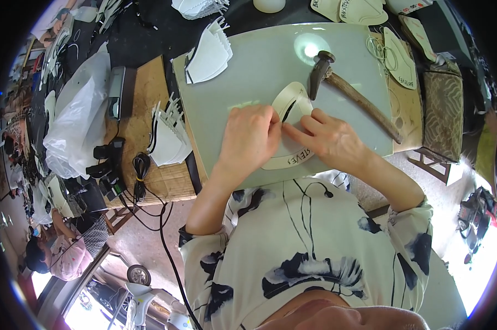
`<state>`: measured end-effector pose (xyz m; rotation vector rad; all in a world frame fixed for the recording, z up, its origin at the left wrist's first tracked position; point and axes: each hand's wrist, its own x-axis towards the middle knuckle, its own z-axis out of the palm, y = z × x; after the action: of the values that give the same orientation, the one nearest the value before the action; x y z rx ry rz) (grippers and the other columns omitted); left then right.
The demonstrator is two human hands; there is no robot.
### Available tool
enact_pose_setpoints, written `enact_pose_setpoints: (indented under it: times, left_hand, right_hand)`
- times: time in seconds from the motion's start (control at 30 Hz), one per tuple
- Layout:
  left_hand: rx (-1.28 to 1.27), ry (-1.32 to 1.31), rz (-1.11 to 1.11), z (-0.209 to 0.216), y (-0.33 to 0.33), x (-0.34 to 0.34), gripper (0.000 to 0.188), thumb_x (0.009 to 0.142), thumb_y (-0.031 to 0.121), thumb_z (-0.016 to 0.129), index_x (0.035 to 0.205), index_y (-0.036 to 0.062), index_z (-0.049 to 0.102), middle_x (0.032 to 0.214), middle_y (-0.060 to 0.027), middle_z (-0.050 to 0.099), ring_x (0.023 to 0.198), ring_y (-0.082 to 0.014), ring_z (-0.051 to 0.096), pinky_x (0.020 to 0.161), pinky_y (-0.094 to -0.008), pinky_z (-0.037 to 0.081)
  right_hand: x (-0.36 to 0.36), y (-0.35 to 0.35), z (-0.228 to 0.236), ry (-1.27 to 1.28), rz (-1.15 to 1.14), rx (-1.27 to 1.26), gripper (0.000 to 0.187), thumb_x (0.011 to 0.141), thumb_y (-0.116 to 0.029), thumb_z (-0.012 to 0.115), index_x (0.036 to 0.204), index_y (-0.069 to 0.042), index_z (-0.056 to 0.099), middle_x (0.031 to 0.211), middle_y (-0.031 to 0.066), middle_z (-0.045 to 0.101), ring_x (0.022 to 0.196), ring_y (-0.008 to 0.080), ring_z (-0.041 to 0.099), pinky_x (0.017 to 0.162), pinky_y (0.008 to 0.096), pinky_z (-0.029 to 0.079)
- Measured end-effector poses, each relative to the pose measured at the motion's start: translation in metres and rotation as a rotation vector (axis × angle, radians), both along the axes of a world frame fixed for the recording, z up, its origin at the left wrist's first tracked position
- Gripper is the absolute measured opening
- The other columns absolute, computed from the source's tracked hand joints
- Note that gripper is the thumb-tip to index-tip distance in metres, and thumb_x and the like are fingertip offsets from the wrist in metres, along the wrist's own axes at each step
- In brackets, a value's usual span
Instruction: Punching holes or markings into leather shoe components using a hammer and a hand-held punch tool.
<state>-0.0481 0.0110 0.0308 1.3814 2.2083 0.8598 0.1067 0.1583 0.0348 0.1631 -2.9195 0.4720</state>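
A cream curved pattern piece [287,160] with handwriting lies on the pale grey work board [215,104]. Over its middle shows a small white piece [299,111] with a narrow black edge, mostly covered by my fingers. My left hand [251,136] is closed, its thumb and fingertips pinched at the lower end of that black edge. From the other side my right hand [332,140] meets it, fingers bent and fingertips pressed on the white piece. The fingertips nearly touch. Just beyond my right hand rests a hammer [361,98] with a dark head and wooden handle.
Stacks of white cut pieces [210,54] stand at the board's far left, with another white stack [169,135] on the wooden surface. Further left are a plastic bag [78,115] and black cables [141,170]. Cream templates [399,60] lie at right. Another person [67,253] sits at far left.
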Motion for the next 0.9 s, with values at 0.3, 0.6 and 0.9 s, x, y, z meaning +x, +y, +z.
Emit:
enact_pose_setpoints:
  times: [0.3, 0.6, 0.9]
  left_hand:
    - [-0.052, 0.176, -0.020, 0.002, 0.001, 0.006, 0.008, 0.079, 0.005, 0.068, 0.079, 0.0009, 0.061, 0.075, -0.0125, 0.065, 0.074, -0.0324, 0.063, 0.071, -0.0436, 0.048]
    - [-0.055, 0.143, -0.171, 0.011, 0.010, -0.006, 0.005, 0.082, 0.003, 0.065, 0.083, 0.0003, 0.061, 0.079, -0.0145, 0.065, 0.077, -0.0349, 0.062, 0.075, -0.0445, 0.047]
    - [-0.043, 0.112, 0.016, 0.001, 0.004, 0.011, 0.009, 0.081, 0.006, 0.067, 0.083, -0.0010, 0.063, 0.077, -0.0152, 0.067, 0.071, -0.0337, 0.065, 0.067, -0.0437, 0.050]
  right_hand:
    - [-0.001, -0.001, -0.002, 0.027, -0.029, -0.013, 0.049, 0.068, -0.005, 0.069, 0.116, -0.012, 0.067, 0.083, 0.0005, 0.052, 0.078, 0.0177, 0.056, 0.063, 0.0295, 0.053]
    - [0.000, 0.000, 0.002, 0.015, -0.041, -0.021, 0.048, 0.068, -0.004, 0.069, 0.115, -0.015, 0.067, 0.080, -0.0002, 0.051, 0.076, 0.0167, 0.057, 0.061, 0.0299, 0.052]
    - [0.002, 0.005, -0.001, 0.021, -0.030, -0.028, 0.053, 0.068, -0.006, 0.069, 0.119, -0.016, 0.068, 0.080, -0.0006, 0.053, 0.074, 0.0163, 0.057, 0.057, 0.0285, 0.051]
